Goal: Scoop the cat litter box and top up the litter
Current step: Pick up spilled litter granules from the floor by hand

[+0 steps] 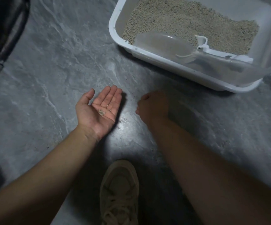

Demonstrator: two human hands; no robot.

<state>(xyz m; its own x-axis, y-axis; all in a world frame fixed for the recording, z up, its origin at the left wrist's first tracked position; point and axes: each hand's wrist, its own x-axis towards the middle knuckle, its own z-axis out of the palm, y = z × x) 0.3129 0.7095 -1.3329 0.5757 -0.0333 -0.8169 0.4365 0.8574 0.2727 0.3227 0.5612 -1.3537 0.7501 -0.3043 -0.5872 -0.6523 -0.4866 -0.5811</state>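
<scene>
A white litter box (177, 71) stands on the grey floor at the upper right, part-filled with beige litter (191, 23). A clear plastic scoop (162, 43) lies inside it against the near wall. My left hand (99, 108) is held palm up above the floor, fingers straight, with several litter grains (102, 112) lying in the palm. My right hand (152, 106) hovers just right of it, back upward, fingers curled down toward the floor. Whether those fingers pinch anything is hidden.
The floor (58, 62) is grey marbled tile with a few stray grains (123, 120) between my hands. A beige shoe (120, 192) sits at the bottom centre. Black cables (13, 34) with a grey plug run along the upper left.
</scene>
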